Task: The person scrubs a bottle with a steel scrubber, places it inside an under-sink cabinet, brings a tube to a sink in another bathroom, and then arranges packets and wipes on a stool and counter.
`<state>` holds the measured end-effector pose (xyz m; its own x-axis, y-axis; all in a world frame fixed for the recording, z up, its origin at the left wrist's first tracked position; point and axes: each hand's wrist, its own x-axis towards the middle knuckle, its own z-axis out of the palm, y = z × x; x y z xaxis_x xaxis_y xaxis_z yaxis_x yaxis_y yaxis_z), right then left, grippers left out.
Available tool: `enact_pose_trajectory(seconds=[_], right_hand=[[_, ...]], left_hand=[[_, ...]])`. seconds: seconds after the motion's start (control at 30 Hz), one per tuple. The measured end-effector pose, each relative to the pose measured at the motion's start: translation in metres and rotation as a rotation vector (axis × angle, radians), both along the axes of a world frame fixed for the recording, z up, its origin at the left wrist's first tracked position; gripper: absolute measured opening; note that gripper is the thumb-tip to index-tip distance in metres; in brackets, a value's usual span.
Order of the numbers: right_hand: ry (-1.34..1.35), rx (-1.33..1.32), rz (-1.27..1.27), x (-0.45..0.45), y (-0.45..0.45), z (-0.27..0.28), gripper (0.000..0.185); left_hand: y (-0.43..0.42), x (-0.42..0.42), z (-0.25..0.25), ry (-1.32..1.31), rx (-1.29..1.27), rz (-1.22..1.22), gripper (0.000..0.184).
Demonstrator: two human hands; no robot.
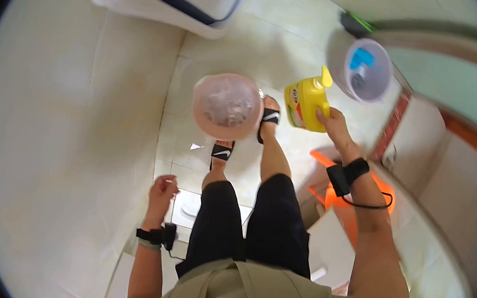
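Observation:
My right hand (335,130) grips a yellow pump bottle (310,105) by its handle. The bottle is tilted a little, and its pump head points up the view, beside the pale bucket. My left hand (161,198) hangs low on the left with loosely curled fingers and thumb apart, and nothing shows in it. On the tiled floor in front of my feet stands a pink basin (197,108) with clear, rippling water and bubbles in it. The bottle is to the right of the basin, apart from it.
A pale bucket (385,78) with a blue item (361,59) inside stands at the upper right. A white toilet (142,9) is at the upper left. Close to my right forearm is an orange plastic object (354,223). A tiled wall (89,101) runs along the left.

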<state>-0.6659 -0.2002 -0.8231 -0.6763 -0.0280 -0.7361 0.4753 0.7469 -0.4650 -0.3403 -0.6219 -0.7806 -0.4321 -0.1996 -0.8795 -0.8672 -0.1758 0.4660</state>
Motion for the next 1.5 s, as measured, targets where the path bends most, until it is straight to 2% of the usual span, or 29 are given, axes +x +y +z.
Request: enact_pose_trajectory(seconds=[0.03,0.07,0.13,0.17,0.2,0.27,0.33,0.4,0.43,0.47,0.53,0.67,0.73,0.8,0.87,0.93,1.07,1.13,1.3,1.37,1.47,1.5], right_hand=[[-0.011,-0.084,-0.194,0.025,-0.001,0.049,0.054],[-0.06,-0.122,-0.234,0.05,0.012,0.097,0.052],[0.036,-0.154,-0.38,0.11,0.052,0.168,0.053],[0.018,-0.183,-0.459,0.144,0.078,0.185,0.052],[0.048,-0.246,-0.626,0.167,0.067,0.226,0.05],[0.066,-0.294,-0.741,0.22,0.069,0.276,0.046],[0.223,-0.35,-0.835,0.264,0.061,0.316,0.045],[0.159,-0.281,-0.957,0.326,0.081,0.298,0.044],[0.148,-0.216,-0.998,0.334,0.07,0.323,0.043],[0.157,-0.121,-0.939,0.357,0.077,0.316,0.044],[0.253,0.032,-0.971,0.397,0.071,0.34,0.047],[0.183,0.298,-1.058,0.485,0.068,0.367,0.052],[0.145,0.377,-1.116,0.532,0.066,0.371,0.054],[0.176,0.41,-1.332,0.58,0.061,0.373,0.054],[0.134,0.387,-1.42,0.632,0.056,0.373,0.052],[0.279,0.365,-1.639,0.674,0.041,0.371,0.051],[0.27,0.409,-1.752,0.736,0.025,0.358,0.045],[0.143,0.484,-1.69,0.746,0.029,0.368,0.046],[0.24,0.419,-1.583,0.777,0.023,0.346,0.044],[0.095,0.357,-1.488,0.767,0.03,0.359,0.04],[0.087,0.308,-1.229,0.722,0.05,0.351,0.039],[0.174,0.376,-1.112,0.712,0.053,0.331,0.038]], left_hand=[[-0.001,0.0,-0.006,0.059,-0.031,-0.012,0.025],[-0.005,-0.006,0.002,0.105,-0.063,-0.038,0.025],[-0.008,-0.034,0.045,0.149,-0.106,-0.117,0.027],[-0.013,-0.046,0.06,0.176,-0.084,-0.173,0.027],[-0.02,-0.06,0.071,0.206,-0.09,-0.218,0.029],[-0.028,-0.085,0.088,0.27,-0.068,-0.322,0.031],[-0.025,-0.11,0.107,0.368,-0.133,-0.43,0.033],[-0.009,-0.144,0.125,0.328,-0.146,-0.545,0.035],[0.0,-0.162,0.123,0.358,-0.113,-0.574,0.036],[0.009,-0.174,0.123,0.379,-0.094,-0.579,0.037],[0.04,-0.207,0.128,0.403,-0.05,-0.689,0.037],[0.119,-0.235,0.167,0.454,-0.072,-0.876,0.036],[0.158,-0.248,0.168,0.488,-0.035,-0.966,0.034],[0.194,-0.247,0.174,0.509,-0.026,-1.037,0.032],[0.231,-0.236,0.182,0.57,0.033,-1.022,0.03],[0.261,-0.22,0.199,0.578,0.019,-1.116,0.03],[0.323,-0.155,0.25,0.553,0.051,-1.379,0.03],[0.332,-0.128,0.271,0.556,0.084,-1.507,0.031],[0.323,-0.103,0.278,0.613,0.074,-1.591,0.028],[0.312,-0.083,0.304,0.609,0.096,-1.525,0.028],[0.287,-0.072,0.346,0.575,-0.008,-1.396,0.031],[0.275,-0.078,0.348,0.555,-0.017,-1.365,0.031]])
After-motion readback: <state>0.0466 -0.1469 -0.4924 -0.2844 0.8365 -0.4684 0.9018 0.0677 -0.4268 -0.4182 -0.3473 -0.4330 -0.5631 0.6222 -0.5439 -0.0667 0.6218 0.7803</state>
